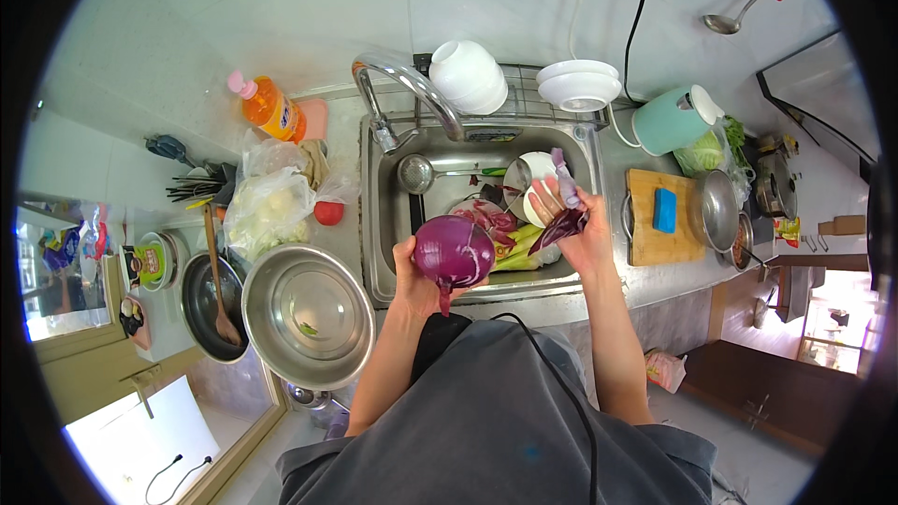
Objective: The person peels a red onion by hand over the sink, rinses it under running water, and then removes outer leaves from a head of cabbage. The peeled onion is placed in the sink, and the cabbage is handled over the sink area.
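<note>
In my left hand (414, 287) is a large red onion (454, 251), its skin shiny purple, held above the front left of the steel sink (384, 273). A torn piece of purple onion skin (561, 228) is pinched by my right hand (586, 235), over the sink's right side. Below the hands, long pale green vegetables (525, 252) lie in the sink beside reddish peelings (491, 219). A white bowl (537, 172) sits behind my right hand, partly hidden by it. A skimmer (416, 174) with a green-tipped handle lies at the sink's back left.
The faucet (407, 81) arches over the sink. Left stand a large steel basin (309, 315), a wok (203, 322), bagged vegetables (270, 210) and a tomato (328, 213). Right are a cutting board (645, 238) with a blue sponge (664, 210), a steel bowl (714, 210) and a kettle (666, 123).
</note>
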`<state>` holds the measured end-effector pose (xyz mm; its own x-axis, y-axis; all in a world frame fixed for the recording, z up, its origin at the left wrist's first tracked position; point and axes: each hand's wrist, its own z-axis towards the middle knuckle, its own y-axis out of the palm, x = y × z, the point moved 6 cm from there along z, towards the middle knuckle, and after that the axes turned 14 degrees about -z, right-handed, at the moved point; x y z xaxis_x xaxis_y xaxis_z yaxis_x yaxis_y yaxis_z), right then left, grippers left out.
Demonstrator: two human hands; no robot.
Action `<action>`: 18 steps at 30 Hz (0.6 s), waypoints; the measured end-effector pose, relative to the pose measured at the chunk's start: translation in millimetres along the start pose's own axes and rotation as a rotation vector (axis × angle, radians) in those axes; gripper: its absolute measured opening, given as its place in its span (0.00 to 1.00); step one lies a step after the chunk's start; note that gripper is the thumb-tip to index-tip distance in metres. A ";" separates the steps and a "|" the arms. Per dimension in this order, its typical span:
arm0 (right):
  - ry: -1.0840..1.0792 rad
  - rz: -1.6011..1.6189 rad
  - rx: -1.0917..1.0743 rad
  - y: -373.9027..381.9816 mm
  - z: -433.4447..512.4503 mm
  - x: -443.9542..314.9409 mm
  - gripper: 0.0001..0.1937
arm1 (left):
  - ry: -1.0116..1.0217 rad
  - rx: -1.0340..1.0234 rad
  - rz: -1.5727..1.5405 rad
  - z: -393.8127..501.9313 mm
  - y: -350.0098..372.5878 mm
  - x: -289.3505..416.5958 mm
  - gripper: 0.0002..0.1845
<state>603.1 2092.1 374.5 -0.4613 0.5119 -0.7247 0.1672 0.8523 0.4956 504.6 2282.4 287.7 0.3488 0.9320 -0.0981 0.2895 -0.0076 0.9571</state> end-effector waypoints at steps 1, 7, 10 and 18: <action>-0.032 -0.016 -0.091 -16.9 8.5 11.1 0.06 | 0.000 0.055 0.027 1.2 0.0 2.1 0.49; -0.299 -1.122 -0.184 5.9 -7.5 18.6 0.14 | 0.140 0.154 0.154 5.9 5.7 12.1 0.45; -0.874 -1.149 -0.151 19.0 -18.9 10.7 0.17 | 0.172 0.195 0.206 5.9 5.9 16.6 0.45; -0.502 -0.857 -0.202 20.7 -8.8 33.0 0.15 | 0.168 0.154 0.163 7.6 13.5 12.8 0.43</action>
<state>583.7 2125.7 365.1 0.0711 -0.2380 -0.9687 -0.2205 0.9433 -0.2480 519.7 2291.4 297.3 0.2527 0.9610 0.1122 0.3780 -0.2049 0.9028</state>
